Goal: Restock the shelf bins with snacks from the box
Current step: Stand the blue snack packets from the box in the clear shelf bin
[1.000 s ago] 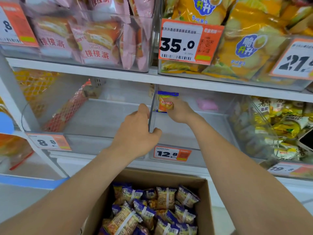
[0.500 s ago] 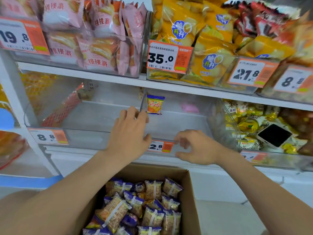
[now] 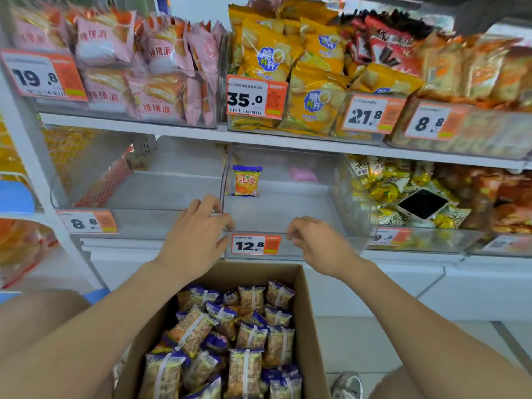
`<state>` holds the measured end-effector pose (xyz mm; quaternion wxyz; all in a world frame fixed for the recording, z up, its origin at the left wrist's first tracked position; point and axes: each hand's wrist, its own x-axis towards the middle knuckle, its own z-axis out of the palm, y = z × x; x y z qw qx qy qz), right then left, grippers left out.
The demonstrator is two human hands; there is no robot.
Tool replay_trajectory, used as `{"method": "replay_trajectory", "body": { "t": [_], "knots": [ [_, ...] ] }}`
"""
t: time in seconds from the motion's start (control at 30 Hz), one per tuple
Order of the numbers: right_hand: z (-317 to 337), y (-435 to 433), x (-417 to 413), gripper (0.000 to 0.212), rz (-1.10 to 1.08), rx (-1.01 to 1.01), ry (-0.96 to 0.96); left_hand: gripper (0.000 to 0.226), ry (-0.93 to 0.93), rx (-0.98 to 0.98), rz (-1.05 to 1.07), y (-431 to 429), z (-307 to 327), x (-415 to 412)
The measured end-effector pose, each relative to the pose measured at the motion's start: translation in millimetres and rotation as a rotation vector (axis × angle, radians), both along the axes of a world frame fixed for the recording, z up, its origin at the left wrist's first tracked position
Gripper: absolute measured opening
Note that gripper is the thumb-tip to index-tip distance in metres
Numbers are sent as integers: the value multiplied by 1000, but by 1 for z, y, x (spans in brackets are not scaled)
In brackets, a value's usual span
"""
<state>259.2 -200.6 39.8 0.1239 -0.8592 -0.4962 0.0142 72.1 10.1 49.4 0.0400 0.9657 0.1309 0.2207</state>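
One orange snack packet with a blue top (image 3: 247,181) stands upright at the back left of the clear middle bin (image 3: 305,250), which carries a 12.8 price tag. My left hand (image 3: 195,230) grips the bin's front left corner, fingers curled over the rim. My right hand (image 3: 319,240) hovers just in front of the bin's front rim with loosely curled fingers and holds nothing. Below my arms, an open cardboard box (image 3: 305,286) holds several purple-and-tan snack packets (image 3: 244,341).
The clear bin on the left (image 3: 138,223) has an 8.8 tag. The right bin holds yellow packets and a phone (image 3: 421,204). The upper shelf (image 3: 178,131) carries pink and yellow bags. A shoe (image 3: 348,384) shows at the bottom right.
My right hand let go of the orange packet at the back of the bin and drew back to the front rim. My left hand stayed on the bin's corner.
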Motion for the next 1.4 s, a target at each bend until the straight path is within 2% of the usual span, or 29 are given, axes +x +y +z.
{"method": "replay_trajectory", "body": {
  "t": [0.1, 0.23, 0.33, 0.4, 0.43, 0.5, 0.57, 0.63, 0.73, 0.83, 0.9, 0.97, 1.03, 1.1, 1.2, 1.3, 1.37, 1.4],
  "knots": [
    [-8, -9, -10, 26, 9, -1, 5, 17, -1, 12, -6, -4, -7, -8],
    [-8, -18, -17, 26, 5, 90, -32, 28, -9, 11, 0, -8, -11, -17],
    [1, -21, -42, 32, 8, 283, -155, 28, -108, 14, -22, -18, -11, -29],
    [6, -23, -74, 25, 67, 413, -57, 16, -106, -32, -84, -29, -17, -40],
    [4, -25, -89, 21, 104, 367, 32, 10, -24, -79, -118, -34, -25, -46],
    [-17, -27, -112, 15, 194, 42, 150, 4, 278, -163, -156, -45, -46, -56],
    [-52, -28, -124, 14, 272, -328, 154, 8, 594, -128, -184, -50, -68, -64],
    [-84, -28, -131, 19, 251, -533, 110, 14, 801, -35, -215, -49, -85, -69],
    [-115, -20, -134, 48, 273, -493, 55, 26, 848, 79, -238, -40, -98, -71],
    [-140, -13, -144, 77, 369, -546, 58, 21, 839, 33, -245, -38, -104, -71],
    [-153, -11, -150, 79, 405, -612, -43, 16, 854, -35, -270, -42, -104, -70],
    [-157, -8, -150, 75, 387, -622, -38, 15, 833, -82, -306, -45, -104, -69],
    [-148, -5, -145, 74, 326, -592, 100, 21, 820, -102, -329, -46, -103, -68],
    [-134, -3, -138, 74, 226, -466, 281, 37, 801, -145, -336, -44, -104, -68],
    [-102, -3, -125, 64, 4, -190, 645, 68, 728, -399, -375, -38, -99, -68],
    [-65, -3, -118, 37, -213, 30, 1035, 58, 462, -663, -393, -35, -76, -65],
    [-42, -8, -119, 39, -288, 202, 1254, 48, 277, -878, -309, -36, -53, -63],
    [-31, -12, -121, 43, -291, 290, 1290, 46, 204, -1014, -259, -37, -40, -63]
  ]
}}
